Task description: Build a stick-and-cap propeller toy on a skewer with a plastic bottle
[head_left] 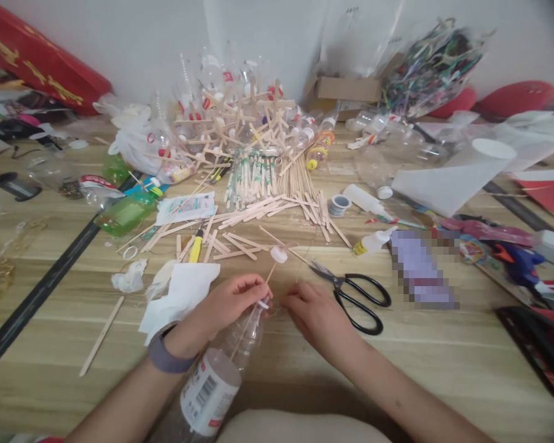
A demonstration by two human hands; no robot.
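My left hand [235,298] is closed around the neck of a clear plastic bottle [215,381], which leans toward me. A thin wooden stick [271,272] runs up through the bottle's mouth, with a whitish cap-like piece [278,254] at its top. Just right of the neck, my right hand [311,307] pinches a fine strand [277,311], wire or thread; its fingertips are partly hidden. Black-handled scissors [357,292] lie beside my right hand, blades partly apart. White paper [189,292] lies behind my left wrist.
Flat wooden sticks [240,243] and a yellow cutter [196,246] lie ahead. Behind them rises a heap of plastic bottles and sticks [244,117]. A wire spool [339,205], a glue bottle [372,241] and a white cone [457,175] stand or lie to the right; a green bottle [127,212] lies left.
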